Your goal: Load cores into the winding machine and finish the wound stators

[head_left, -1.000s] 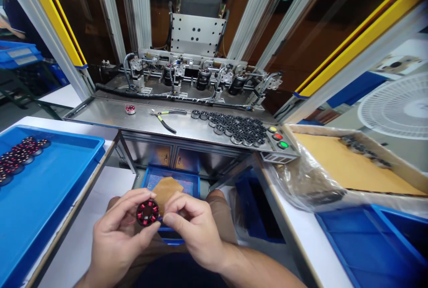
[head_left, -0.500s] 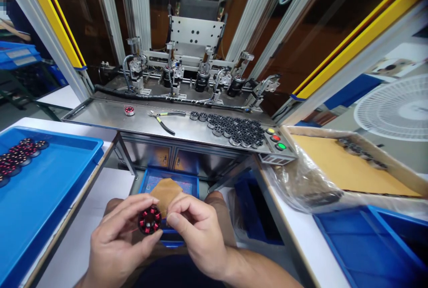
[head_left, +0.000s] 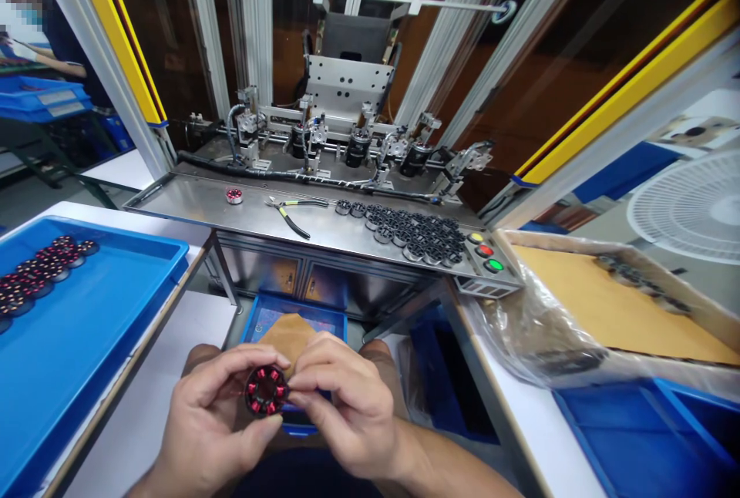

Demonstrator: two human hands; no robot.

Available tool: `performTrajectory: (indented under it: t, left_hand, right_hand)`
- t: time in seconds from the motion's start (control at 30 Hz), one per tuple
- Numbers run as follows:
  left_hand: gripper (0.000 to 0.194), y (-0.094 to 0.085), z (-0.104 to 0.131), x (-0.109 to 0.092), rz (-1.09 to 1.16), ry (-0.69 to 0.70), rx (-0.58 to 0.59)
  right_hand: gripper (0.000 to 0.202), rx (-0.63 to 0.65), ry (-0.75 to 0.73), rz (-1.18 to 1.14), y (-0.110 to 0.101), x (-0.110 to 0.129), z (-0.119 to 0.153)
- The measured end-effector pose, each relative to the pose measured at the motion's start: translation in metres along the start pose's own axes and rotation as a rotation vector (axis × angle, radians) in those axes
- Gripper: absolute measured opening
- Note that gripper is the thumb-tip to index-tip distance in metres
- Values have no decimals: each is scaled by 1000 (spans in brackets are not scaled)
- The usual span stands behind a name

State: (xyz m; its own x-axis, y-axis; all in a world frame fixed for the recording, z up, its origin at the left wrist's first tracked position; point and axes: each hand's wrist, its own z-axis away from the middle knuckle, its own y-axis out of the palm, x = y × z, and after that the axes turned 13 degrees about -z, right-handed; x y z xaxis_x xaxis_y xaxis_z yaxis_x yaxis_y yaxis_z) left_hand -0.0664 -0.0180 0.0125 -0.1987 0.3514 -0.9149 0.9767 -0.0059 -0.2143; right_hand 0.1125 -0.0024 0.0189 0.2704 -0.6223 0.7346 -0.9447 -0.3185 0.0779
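Note:
My left hand (head_left: 213, 409) holds a motor stator (head_left: 267, 391), a black ring wound with red wire, between thumb and fingers above my lap. Its open face is turned up toward me. At the ring's right edge, my right hand (head_left: 347, 405) has thumb and index finger pinched together, touching the rim. Whatever lies between those fingertips is too small to make out. Below the hands, a piece of brown paper (head_left: 289, 332) lies over a blue bin (head_left: 251, 321).
Ahead, a steel bench carries wire cutters (head_left: 289, 213), one red-wound stator (head_left: 234, 196), many bare black cores (head_left: 416, 232) and push buttons (head_left: 484, 250) before a winding machine (head_left: 358, 143). A blue tray (head_left: 132, 251) stands left, a plastic-lined box (head_left: 555, 290) right. A person (head_left: 63, 35) works far left.
My right fingertips have moved from just off the stator onto its right edge. The stator has turned slightly in my left hand. The camera view has tilted up and shifted left.

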Motion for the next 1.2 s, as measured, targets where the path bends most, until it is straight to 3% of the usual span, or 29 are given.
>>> performTrajectory:
  t: [0.23,0.33,0.47,0.6,0.73,0.93,1.07,1.2]
  left_hand:
    - [40,1,2,0,-230,128,-134]
    - [44,3,2,-1,-311,209,-189]
    - [43,4,1,-3,-306,204,-201]
    - [42,3,0,-5,-72,56,-116]
    - [34,6,1,-8,200,-171,0]
    - [33,11,1,-9,362,-301,145]
    - [36,14,-5,-21,404,-437,188]
    - [46,18,-8,-26,481,-566,139]
  right_hand:
    - [9,-206,125,-89,16,5,13]
    - [9,-226,101,-101,21,6,15]
    - [14,-167,64,-100,16,3,14]
    - [26,-69,27,-87,-2,1,2]
    - [37,149,-53,-34,-17,3,-20]
    - [15,309,-89,-61,-21,6,-37]
    - [18,278,-217,30,-20,6,-30]
    - [10,65,-340,189,-15,8,-13]
